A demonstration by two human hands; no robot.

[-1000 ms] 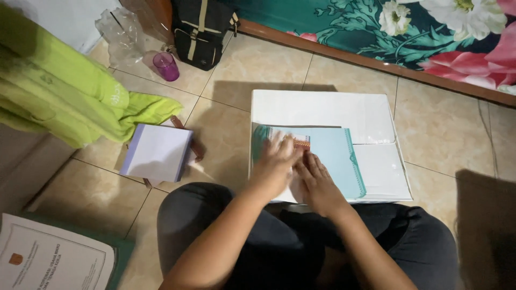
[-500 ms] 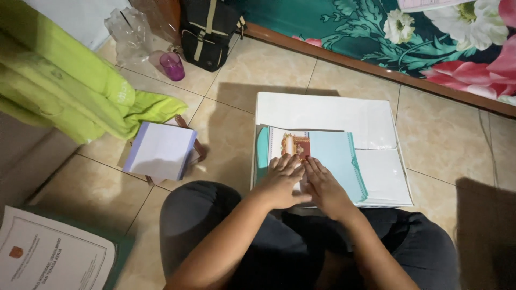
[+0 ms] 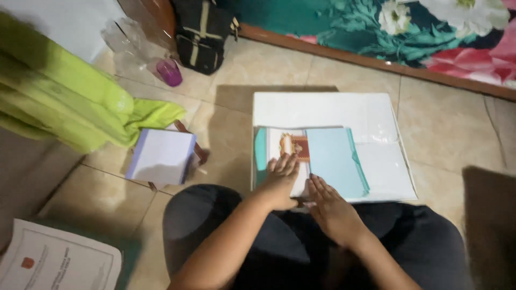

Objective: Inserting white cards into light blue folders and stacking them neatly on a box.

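Resting flat, our left hand (image 3: 279, 180) presses, fingers released, on a printed sheet (image 3: 287, 147) beside a pale blue folder (image 3: 333, 161); our right hand (image 3: 330, 207), also released, lies at the folder's near edge. Both papers sit on a white board (image 3: 328, 110) on the tiled floor (image 3: 451, 129). A white booklet (image 3: 161, 156) lies to the left.

Both hands flat, palms down, side by side.
Left hand (image 3: 280, 180) spread with fingers pointing forward; right hand (image 3: 330, 207) just beside it, fingers together, angled up-left; bare forearms converging from below.
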